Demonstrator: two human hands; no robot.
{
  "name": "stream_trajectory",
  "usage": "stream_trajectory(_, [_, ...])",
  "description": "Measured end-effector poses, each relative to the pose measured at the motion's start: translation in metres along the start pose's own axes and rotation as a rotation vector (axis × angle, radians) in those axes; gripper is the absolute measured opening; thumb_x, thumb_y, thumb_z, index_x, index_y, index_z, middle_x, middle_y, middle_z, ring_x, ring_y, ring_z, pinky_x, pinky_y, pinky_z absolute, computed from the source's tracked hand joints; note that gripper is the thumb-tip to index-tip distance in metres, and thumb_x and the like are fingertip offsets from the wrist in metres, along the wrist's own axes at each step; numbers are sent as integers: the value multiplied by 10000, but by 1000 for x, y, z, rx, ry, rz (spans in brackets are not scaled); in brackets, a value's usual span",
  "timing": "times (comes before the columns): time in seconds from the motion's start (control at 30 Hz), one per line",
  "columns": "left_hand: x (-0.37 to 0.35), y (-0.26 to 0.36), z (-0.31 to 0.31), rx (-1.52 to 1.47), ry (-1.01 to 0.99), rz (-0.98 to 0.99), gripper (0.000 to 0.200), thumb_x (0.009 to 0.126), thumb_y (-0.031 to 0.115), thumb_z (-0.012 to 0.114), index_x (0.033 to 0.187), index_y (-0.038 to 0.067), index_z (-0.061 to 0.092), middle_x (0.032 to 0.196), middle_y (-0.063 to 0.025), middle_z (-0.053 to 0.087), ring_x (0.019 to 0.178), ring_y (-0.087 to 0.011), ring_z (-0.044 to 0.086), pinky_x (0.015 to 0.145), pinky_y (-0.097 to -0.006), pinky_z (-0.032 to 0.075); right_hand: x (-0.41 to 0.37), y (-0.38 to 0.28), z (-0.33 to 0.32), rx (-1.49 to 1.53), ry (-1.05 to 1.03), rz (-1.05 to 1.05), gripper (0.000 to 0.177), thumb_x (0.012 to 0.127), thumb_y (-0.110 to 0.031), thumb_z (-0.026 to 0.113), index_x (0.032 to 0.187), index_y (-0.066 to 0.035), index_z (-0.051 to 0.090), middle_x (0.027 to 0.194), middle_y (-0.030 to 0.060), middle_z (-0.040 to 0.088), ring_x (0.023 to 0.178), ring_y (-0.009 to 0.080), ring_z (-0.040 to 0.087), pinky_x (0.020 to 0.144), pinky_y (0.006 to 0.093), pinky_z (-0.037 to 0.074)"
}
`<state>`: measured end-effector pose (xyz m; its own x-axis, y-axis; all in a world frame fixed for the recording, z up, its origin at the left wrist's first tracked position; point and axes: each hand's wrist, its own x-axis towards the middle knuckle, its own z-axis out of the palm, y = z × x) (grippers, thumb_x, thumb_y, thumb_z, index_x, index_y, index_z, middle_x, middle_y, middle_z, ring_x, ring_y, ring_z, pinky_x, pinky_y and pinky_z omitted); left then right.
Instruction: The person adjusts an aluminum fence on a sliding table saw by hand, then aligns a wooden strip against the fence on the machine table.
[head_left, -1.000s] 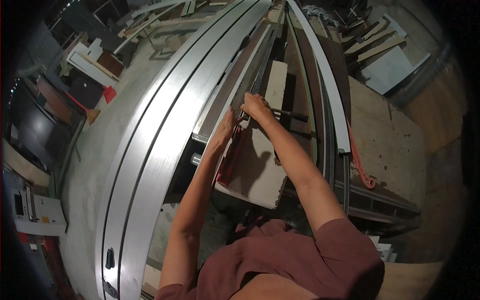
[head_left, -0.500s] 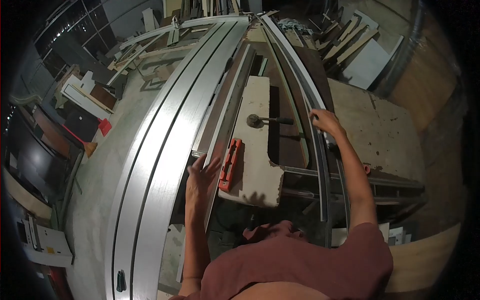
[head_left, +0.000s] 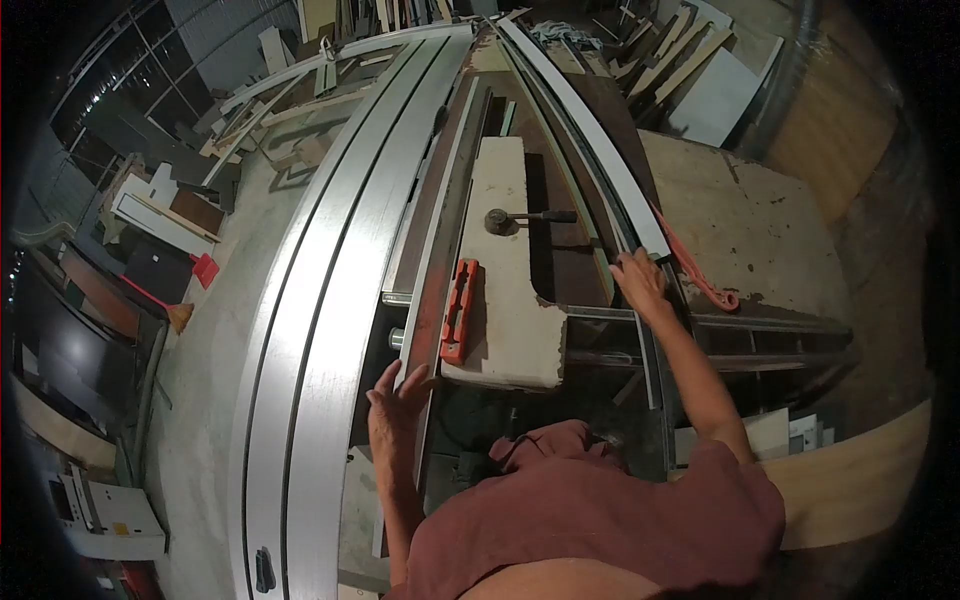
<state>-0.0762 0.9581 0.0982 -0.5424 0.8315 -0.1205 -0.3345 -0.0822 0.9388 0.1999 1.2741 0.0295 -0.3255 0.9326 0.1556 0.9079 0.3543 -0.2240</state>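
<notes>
My left hand [head_left: 398,405] has its fingers spread at the lower end of a long metal rail [head_left: 440,235], beside the wide silver sliding table [head_left: 330,290]. My right hand [head_left: 640,280] is at the near end of a long white-topped strip [head_left: 600,140], its fingers partly apart over the dark rails there. Whether those fingertips press on the strip is hard to tell. Between my hands lies a pale board [head_left: 500,310] carrying an orange-red slotted piece [head_left: 459,312] and a round knob with a black handle [head_left: 545,217].
An orange-red tool [head_left: 710,285] lies on the worn side table [head_left: 770,240] at the right. Boards and offcuts [head_left: 690,60] lean at the back right. A broom [head_left: 179,317] and red dustpan [head_left: 205,269] stand at the left.
The white-topped strip now shows its broad face, and more of the orange-red tool beside it is visible. My left hand is lower along the rail. My right hand is slightly lower.
</notes>
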Motion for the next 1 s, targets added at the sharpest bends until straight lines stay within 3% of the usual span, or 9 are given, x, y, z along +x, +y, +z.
stream_trajectory(0.1, [-2, -4, 12, -21, -52, -19, 818, 830, 637, 331, 1313, -21, 268, 1170, -221, 517, 1070, -306, 527, 955, -388, 374, 10, -19, 15, -105, -271, 112, 432, 840, -363, 548, 1063, 8, 542, 1029, 219, 558, 947, 352, 573, 739, 453, 464])
stream_trajectory(0.43, [-18, -5, 9, 100, -127, 52, 561, 930, 418, 344, 1299, -4, 321, 1164, -220, 523, 1092, -284, 517, 959, -374, 377, 43, 17, -10, 122, -233, 8, 419, 763, -290, 587, 1035, 19, 516, 894, 206, 603, 864, 359, 597, 751, 463, 452])
stream_trajectory(0.53, [-11, 3, 23, 73, -109, 86, 494, 931, 310, 417, 1298, -5, 320, 1149, -212, 533, 1094, -269, 513, 943, -352, 392, 29, -24, -85, 993, -516, 102, 401, 803, -404, 610, 901, -30, 506, 709, 22, 514, 550, 50, 470, 441, 168, 375])
stream_trajectory(0.67, [23, 10, 55, 257, -154, 241, 607, 867, 143, 564, 1343, 5, 215, 1244, -207, 441, 1124, -246, 477, 928, -342, 403, -36, -133, -159, 1941, -786, 87, 253, 844, -340, 598, 831, -116, 479, 637, -36, 444, 476, 22, 331, 391, 143, 277])
stream_trajectory(0.77, [69, -8, 76, 249, -228, 383, 800, 815, 64, 617, 1396, 74, 67, 1392, -191, 230, 1217, -217, 369, 939, -331, 397, -92, -197, -181, 1927, -774, 168, 284, 843, -359, 593, 928, -95, 528, 718, -22, 486, 498, 30, 344, 419, 156, 295])
stream_trajectory(0.83, [119, -62, 39, 39, -689, 665, 886, 785, 55, 646, 1406, 96, 16, 1411, -185, 186, 1279, -221, 278, 985, -349, 350, -114, -228, -173, 2033, -1045, 27, 248, 862, -345, 570, 928, -111, 518, 760, -23, 515, 511, 16, 369, 428, 164, 307])
stream_trajectory(0.9, [83, -7, 88, -112, -277, 348, 885, 777, 79, 657, 1401, 57, 29, 1414, -178, 186, 1305, -239, 224, 1034, -382, 283, -141, -257, -165, 2023, -1076, -7, 275, 877, -364, 541, 965, -120, 449, 754, -38, 467, 528, 15, 367, 438, 149, 318])
stream_trajectory(0.97, [90, 30, 100, 400, 12, 904, 565, 905, 182, 473, 1378, 45, 195, 1394, -127, 284, 1282, -171, 287, 1052, -277, 227, -156, -268, -170, 1958, -1258, -103, 474, 845, -440, 555, 1133, -102, 388, 743, -18, 354, 583, 42, 378, 458, 166, 355])
stream_trajectory(1.0, [73, 41, 108, 69, 35, 746, 500, 888, 122, 494, 1333, 20, 290, 1342, -143, 363, 1239, -186, 350, 1022, -278, 281, -162, -272, -159, 1909, -1323, -106, 532, 842, -438, 560, 1186, -90, 349, 769, 11, 382, 618, 60, 425, 488, 184, 394])
